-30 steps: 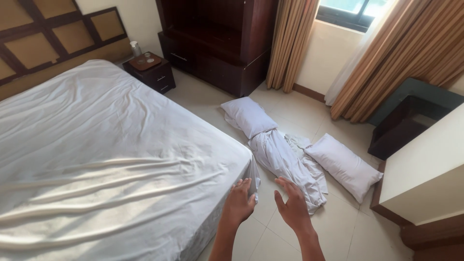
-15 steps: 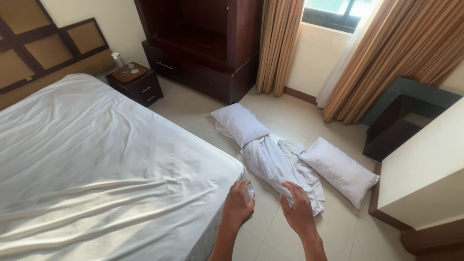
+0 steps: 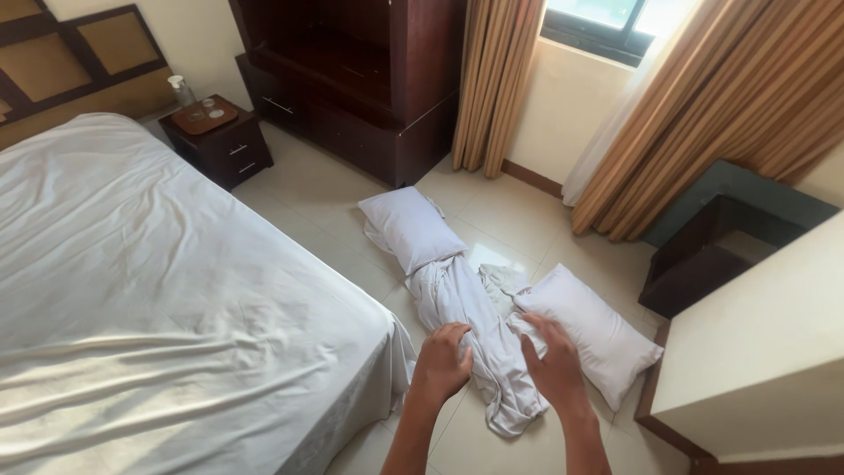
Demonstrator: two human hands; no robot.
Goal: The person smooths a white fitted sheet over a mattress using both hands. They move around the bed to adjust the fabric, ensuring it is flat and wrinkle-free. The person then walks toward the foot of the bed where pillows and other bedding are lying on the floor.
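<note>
My left hand point(image 3: 442, 362) and my right hand point(image 3: 552, 362) hang in the air in front of me, fingers spread, holding nothing. Below them on the tiled floor lies a crumpled white sheet point(image 3: 466, 325), stretched between two white pillows. One pillow point(image 3: 406, 226) lies further off. The other pillow point(image 3: 587, 330) sits just right of my right hand. On the left stands a bed point(image 3: 158, 299) with a white fitted sheet, its corner close to my left hand.
A dark wooden nightstand point(image 3: 221, 142) with a bottle and tray stands by the headboard. A dark wardrobe unit point(image 3: 360, 79) lines the far wall. Tan curtains point(image 3: 703, 105) hang by the window. A cream counter point(image 3: 774, 343) and a dark armchair point(image 3: 721, 237) stand on the right.
The view has shifted right and forward, away from the bed corner. Both hands now hover over the crumpled sheet and right pillow instead of beside the bed's edge.
</note>
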